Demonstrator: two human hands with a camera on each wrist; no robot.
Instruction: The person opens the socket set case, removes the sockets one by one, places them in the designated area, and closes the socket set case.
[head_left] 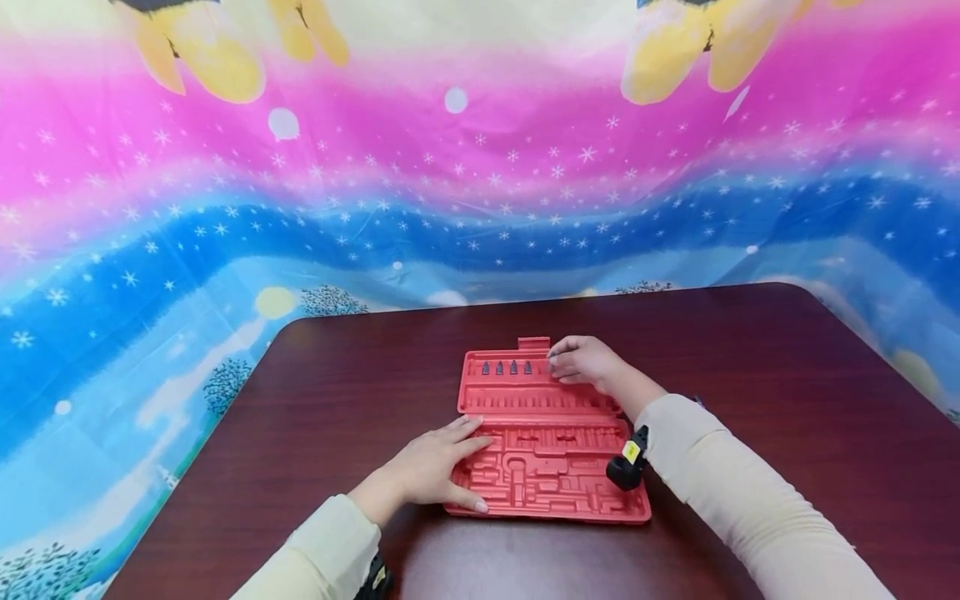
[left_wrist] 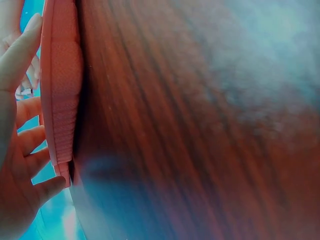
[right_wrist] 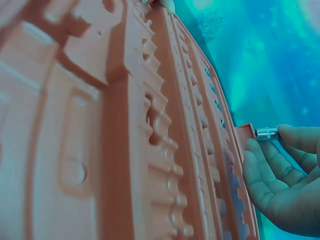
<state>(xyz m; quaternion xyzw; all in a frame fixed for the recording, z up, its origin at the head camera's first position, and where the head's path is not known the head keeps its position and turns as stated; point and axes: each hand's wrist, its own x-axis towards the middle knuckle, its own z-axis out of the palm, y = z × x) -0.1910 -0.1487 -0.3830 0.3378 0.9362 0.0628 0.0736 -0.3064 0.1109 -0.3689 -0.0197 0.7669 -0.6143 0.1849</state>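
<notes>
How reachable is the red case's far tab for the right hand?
Probably yes: the right hand is close beside the far tab of the red case, its way looking free. The small metal cylinder it holds may hamper a grip, though.

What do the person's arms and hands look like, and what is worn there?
The left hand and right hand wear no gloves. Both sleeves are cream, with broad cuffs. A black device with a yellow label sits beside the right cuff; another black device shows partly beside the left.
</notes>
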